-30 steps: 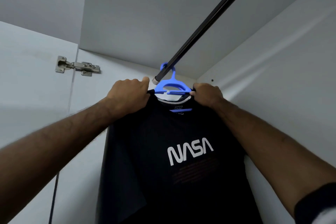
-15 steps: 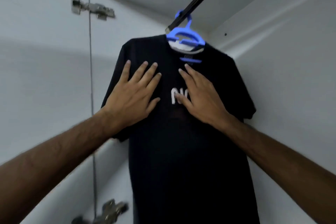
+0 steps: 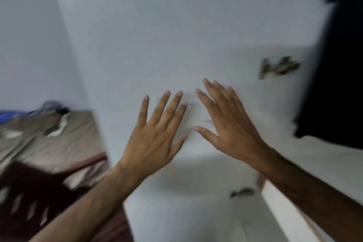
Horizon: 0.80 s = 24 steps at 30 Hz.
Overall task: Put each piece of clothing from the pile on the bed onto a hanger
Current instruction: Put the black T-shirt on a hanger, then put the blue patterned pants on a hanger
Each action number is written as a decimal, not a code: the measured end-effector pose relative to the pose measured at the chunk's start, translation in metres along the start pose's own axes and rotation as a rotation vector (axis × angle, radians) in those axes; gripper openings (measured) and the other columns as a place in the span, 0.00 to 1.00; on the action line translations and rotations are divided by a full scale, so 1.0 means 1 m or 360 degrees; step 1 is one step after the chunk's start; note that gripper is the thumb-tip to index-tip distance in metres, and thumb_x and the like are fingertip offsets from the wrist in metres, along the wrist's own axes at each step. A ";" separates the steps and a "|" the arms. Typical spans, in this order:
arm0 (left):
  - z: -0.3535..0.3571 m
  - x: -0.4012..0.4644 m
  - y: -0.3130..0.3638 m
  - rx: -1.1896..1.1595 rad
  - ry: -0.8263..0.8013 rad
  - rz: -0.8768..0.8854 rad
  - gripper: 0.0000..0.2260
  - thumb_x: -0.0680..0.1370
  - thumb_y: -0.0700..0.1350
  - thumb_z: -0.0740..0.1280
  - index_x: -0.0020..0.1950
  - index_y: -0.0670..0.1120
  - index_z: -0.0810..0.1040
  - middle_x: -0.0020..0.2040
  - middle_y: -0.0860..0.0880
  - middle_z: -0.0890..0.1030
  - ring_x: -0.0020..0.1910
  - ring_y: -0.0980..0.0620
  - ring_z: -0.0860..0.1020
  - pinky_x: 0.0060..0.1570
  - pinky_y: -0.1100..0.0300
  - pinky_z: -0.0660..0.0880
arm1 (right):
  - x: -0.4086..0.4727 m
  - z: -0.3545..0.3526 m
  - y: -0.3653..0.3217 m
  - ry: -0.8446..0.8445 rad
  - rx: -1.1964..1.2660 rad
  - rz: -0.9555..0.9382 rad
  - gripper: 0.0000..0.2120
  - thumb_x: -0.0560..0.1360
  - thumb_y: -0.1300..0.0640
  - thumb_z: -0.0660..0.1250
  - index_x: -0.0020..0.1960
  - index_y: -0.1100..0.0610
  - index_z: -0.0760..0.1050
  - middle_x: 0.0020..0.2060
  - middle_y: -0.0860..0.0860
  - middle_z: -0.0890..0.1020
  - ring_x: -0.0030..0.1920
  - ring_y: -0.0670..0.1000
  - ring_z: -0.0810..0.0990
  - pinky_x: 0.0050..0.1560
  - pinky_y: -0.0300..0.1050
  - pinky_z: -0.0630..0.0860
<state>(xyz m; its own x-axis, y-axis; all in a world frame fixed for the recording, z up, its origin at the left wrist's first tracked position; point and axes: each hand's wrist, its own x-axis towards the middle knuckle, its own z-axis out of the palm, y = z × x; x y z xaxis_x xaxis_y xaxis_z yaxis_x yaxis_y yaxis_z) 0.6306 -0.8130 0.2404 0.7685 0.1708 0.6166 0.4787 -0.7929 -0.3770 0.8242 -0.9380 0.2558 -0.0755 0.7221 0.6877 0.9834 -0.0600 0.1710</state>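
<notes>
My left hand point(image 3: 157, 133) and my right hand point(image 3: 229, 124) are raised side by side in front of the white wardrobe door point(image 3: 176, 25), fingers spread and straight, holding nothing. The black T-shirt point(image 3: 337, 65) hangs at the far right edge, blurred; its hanger is out of view. At the far left, the bed point(image 3: 49, 143) with a beige sheet carries a small pile of clothes point(image 3: 49, 107) near the wall and something blue point(image 3: 7, 116) at the frame's edge.
A dark wooden footboard point(image 3: 29, 192) with slots stands at lower left. Two metal hinges point(image 3: 279, 68) point(image 3: 242, 192) sit on the wardrobe door. The wardrobe's front edge point(image 3: 284, 212) runs along the lower right. The whole frame is motion-blurred.
Both hands came off the black T-shirt, which now hangs alone at the right. The view swung left and down, bringing the bed into sight.
</notes>
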 end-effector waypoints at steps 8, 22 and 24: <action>-0.029 -0.257 -0.137 0.0139 -0.0458 -0.0656 0.33 0.83 0.62 0.52 0.82 0.43 0.54 0.82 0.43 0.47 0.81 0.43 0.45 0.75 0.35 0.51 | 0.037 0.115 -0.268 -0.0242 0.0473 -0.0379 0.40 0.79 0.37 0.62 0.82 0.55 0.53 0.82 0.54 0.51 0.81 0.55 0.48 0.79 0.61 0.52; -0.018 -0.537 -0.372 0.0308 -0.0886 -0.1163 0.34 0.83 0.64 0.50 0.82 0.45 0.53 0.83 0.46 0.48 0.81 0.45 0.44 0.76 0.35 0.49 | 0.163 0.292 -0.609 -0.0532 0.0893 -0.0694 0.42 0.77 0.34 0.61 0.82 0.53 0.50 0.82 0.51 0.51 0.81 0.52 0.49 0.79 0.60 0.50; -0.017 -0.566 -0.420 0.0309 -0.0931 -0.1197 0.33 0.83 0.64 0.51 0.82 0.45 0.54 0.83 0.46 0.49 0.81 0.45 0.44 0.76 0.35 0.48 | 0.195 0.315 -0.658 -0.0576 0.0934 -0.0710 0.42 0.77 0.34 0.60 0.82 0.53 0.50 0.81 0.51 0.52 0.81 0.52 0.50 0.79 0.61 0.51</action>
<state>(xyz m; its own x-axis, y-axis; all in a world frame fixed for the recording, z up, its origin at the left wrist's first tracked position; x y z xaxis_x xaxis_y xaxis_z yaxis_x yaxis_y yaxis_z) -0.0127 -0.5866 0.0611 0.2976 0.8989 0.3216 0.9524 -0.2564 -0.1646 0.2143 -0.5408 0.0549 -0.5208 0.7765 0.3547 0.8071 0.5832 -0.0916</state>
